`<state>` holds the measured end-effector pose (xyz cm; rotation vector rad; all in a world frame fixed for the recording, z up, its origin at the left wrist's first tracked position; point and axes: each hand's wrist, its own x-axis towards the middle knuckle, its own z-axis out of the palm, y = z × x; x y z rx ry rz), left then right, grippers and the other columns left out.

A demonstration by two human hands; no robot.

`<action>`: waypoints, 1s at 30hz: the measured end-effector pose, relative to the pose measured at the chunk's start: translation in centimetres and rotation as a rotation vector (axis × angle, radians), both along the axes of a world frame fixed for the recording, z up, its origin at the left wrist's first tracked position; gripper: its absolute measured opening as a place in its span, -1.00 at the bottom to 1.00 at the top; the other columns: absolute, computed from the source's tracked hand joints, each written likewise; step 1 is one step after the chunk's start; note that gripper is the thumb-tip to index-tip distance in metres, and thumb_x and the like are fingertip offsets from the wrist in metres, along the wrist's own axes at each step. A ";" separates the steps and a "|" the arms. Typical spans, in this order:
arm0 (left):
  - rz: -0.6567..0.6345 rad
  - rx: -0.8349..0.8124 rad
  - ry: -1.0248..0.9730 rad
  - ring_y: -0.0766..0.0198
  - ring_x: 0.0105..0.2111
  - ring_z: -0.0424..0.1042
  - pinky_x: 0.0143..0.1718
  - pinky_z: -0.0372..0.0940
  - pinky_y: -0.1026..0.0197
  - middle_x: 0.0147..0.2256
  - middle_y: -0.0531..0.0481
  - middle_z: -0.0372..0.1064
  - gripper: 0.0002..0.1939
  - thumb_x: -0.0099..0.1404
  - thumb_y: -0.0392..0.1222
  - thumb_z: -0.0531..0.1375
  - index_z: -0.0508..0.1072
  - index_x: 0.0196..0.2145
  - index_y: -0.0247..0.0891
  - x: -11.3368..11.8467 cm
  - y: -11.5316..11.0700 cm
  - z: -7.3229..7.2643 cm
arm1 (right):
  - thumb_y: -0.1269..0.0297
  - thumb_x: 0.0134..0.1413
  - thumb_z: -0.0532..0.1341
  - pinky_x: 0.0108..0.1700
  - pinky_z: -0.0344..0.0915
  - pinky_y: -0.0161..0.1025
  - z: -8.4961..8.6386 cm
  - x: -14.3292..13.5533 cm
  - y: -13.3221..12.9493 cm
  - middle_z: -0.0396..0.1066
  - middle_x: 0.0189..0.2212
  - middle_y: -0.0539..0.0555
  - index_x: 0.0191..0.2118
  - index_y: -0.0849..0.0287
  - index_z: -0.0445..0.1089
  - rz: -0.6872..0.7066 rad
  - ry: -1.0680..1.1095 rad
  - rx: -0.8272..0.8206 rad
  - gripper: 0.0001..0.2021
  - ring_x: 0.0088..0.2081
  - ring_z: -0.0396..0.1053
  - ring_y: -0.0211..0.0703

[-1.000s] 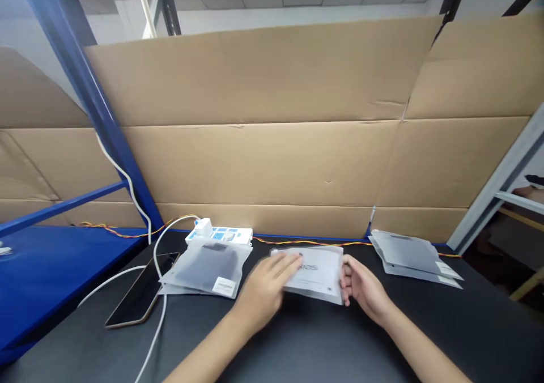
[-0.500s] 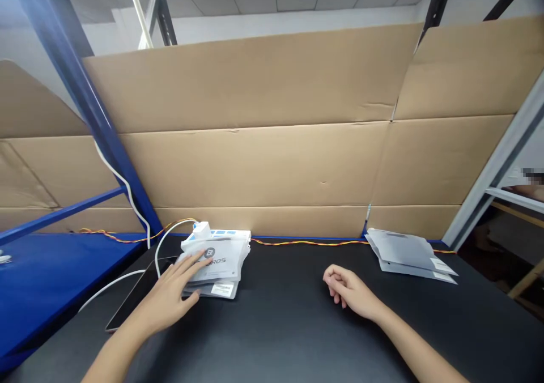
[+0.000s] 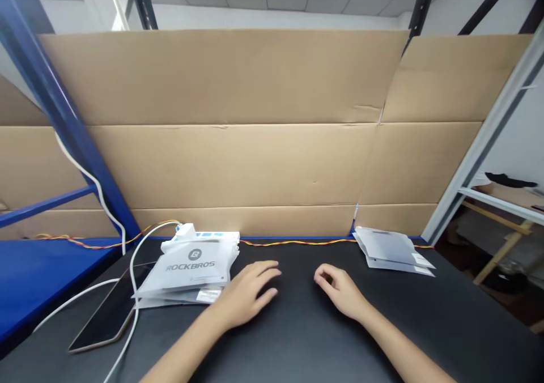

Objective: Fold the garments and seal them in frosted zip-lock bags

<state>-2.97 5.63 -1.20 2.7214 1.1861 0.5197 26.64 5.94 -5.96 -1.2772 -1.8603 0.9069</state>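
Note:
My left hand (image 3: 250, 293) is over the black tabletop, just right of a stack of frosted plastic bags (image 3: 191, 265). Its fingers are spread and nothing is in them. The top bag of that stack carries the printed word ROCKBROS and a round logo. To the right, my right hand (image 3: 340, 292) rests on the table with its fingers loosely curled in, and no object shows in it. Beyond it, at the back right, lies a smaller pile of frosted bags (image 3: 389, 250) with white labels.
A dark tablet (image 3: 108, 312) lies at the left, partly under the bags, with a white cable (image 3: 135, 292) beside it. A white plug-like block (image 3: 185, 232) sits behind the stack. Cardboard (image 3: 255, 165) walls the back; a blue post (image 3: 72, 111) stands left.
My left hand has come off the bag stack and moved right onto the bare tabletop. My right hand stays curled in nearly the same place. The camera view has shifted slightly.

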 end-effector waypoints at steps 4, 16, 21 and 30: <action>-0.057 -0.125 0.042 -0.03 0.34 0.04 0.32 0.01 -0.22 0.36 -0.01 0.03 -0.42 0.39 -0.02 0.17 0.15 0.32 0.03 1.6 0.5 -2.7 | 0.08 0.30 0.09 0.31 0.01 0.14 -0.4 -0.6 -0.5 0.24 0.26 0.15 0.12 0.03 0.37 0.032 -0.323 0.178 -0.65 0.29 0.11 0.10; -0.072 -0.166 0.009 0.01 0.35 0.01 0.34 0.00 -0.18 0.36 0.10 0.01 -0.47 0.43 -0.04 0.14 0.17 0.30 0.11 -0.5 0.1 -3.1 | 0.04 0.34 0.03 0.41 -0.15 0.08 0.3 0.0 -0.4 -0.03 0.40 -0.01 0.32 -0.07 0.16 0.153 -0.517 0.111 -0.52 0.41 -0.14 -0.05; -0.070 -0.171 0.008 0.00 0.35 0.00 0.34 0.01 -0.20 0.36 0.09 0.00 -0.48 0.43 -0.03 0.13 0.17 0.30 0.12 -0.4 0.2 -3.2 | 0.07 0.34 0.06 0.40 -0.15 0.13 0.2 0.0 -0.6 0.00 0.39 0.02 0.31 -0.08 0.17 0.160 -0.471 0.119 -0.53 0.41 -0.12 -0.01; -0.065 -0.202 0.032 -0.01 0.36 -0.03 0.33 -0.02 -0.24 0.37 0.08 -0.02 -0.49 0.45 -0.03 0.11 0.16 0.31 0.11 -0.4 0.1 -3.0 | 0.23 0.20 0.13 0.29 0.11 0.08 -0.1 4.1 1.7 0.26 0.24 0.16 0.11 0.07 0.36 -0.137 -0.550 0.423 -0.64 0.28 0.14 0.08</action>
